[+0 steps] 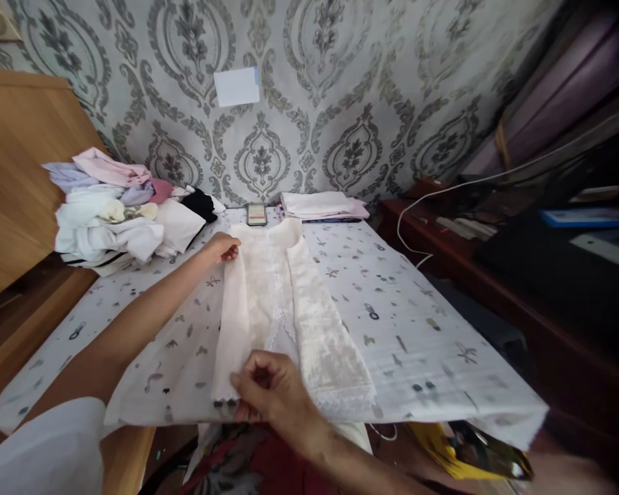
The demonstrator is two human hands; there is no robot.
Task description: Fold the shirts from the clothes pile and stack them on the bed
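A cream lace-trimmed garment (268, 275) lies flat on the patterned white cloth. A long panel runs down its left side, and a wider, shinier panel flares out on the right toward a scalloped lace hem. With fingers closed, my left hand (223, 247) pinches the garment's upper left edge near the shoulder. Down at the bottom hem, my right hand (271, 385) is closed in a pinch on the fabric near the lower left corner and covers part of the hem.
Crumpled clothes (113, 213) are heaped at the back left beside a wooden panel (25, 172). Folded fabric (320, 205) and a small framed item (256, 214) sit by the wall. A white cable (464, 184) crosses the dark red furniture (495, 295) on the right.
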